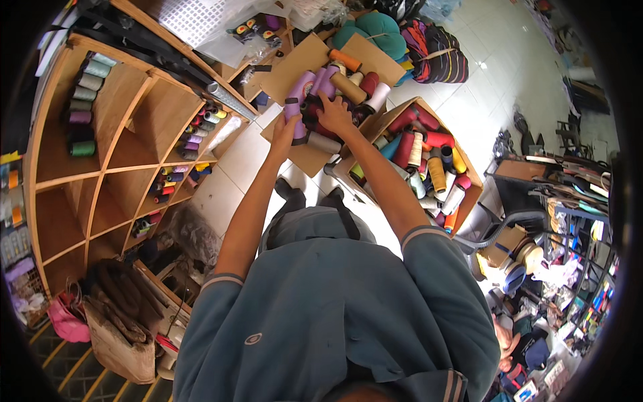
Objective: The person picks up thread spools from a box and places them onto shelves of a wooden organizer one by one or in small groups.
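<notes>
My left hand (288, 128) is closed round a lilac thread cone (293, 110) that stands upright in its grip. My right hand (337, 115) reaches over the cones in an open cardboard box (295, 72), its fingers apart and touching dark maroon thread cones (312, 107); their tips are partly hidden among the spools. Further lilac cones (325, 82) lie just beyond that hand. Around them are a tan cone (348, 88), an orange cone (345, 60) and a white cone (379, 98). A grey cone (323, 142) lies at the box's near side.
On the right, a second cardboard box (474, 194) is heaped with mixed-colour cones. A wooden cubby shelf (100, 173) holding several spools stands at left. Teal and striped bundles (439, 53) lie behind the boxes on the tiled floor (231, 164). A black chair (516, 218) stands at right.
</notes>
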The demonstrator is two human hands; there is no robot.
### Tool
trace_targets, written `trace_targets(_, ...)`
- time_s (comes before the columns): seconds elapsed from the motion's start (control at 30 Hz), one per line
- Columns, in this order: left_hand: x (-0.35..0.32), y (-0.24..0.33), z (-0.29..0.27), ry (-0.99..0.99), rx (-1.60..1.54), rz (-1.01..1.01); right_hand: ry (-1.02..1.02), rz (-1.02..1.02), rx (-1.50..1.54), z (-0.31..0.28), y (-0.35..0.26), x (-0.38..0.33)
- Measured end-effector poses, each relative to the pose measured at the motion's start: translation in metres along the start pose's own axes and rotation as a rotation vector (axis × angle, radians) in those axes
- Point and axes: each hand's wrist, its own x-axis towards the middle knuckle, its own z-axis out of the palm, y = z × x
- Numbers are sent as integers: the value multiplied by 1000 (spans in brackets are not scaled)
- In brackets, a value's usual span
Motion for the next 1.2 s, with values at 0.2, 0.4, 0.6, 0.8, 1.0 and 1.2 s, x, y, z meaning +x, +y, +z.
trace_targets(0.2,-1,-17,-12,-77,3,-94,0,-23,-54,5,4,13)
trace_targets(0.4,-3,-22,-26,-141,-71,-74,119,23,27,12,11,27)
trace_targets(0.6,-5,-4,-34,-80,-7,1,217,0,330,16,17,14)
trace_targets(0.8,5,5,-19,-47,-229,-65,233,91,501,1,26,-3)
trace_targets(1.0,24,-7,7,-87,-486,-107,151,27,1031,-9,14,-39)
trace_targets(1.2,30,-10,39,-106,-447,-15,-5,-40,1158,-21,15,-58)
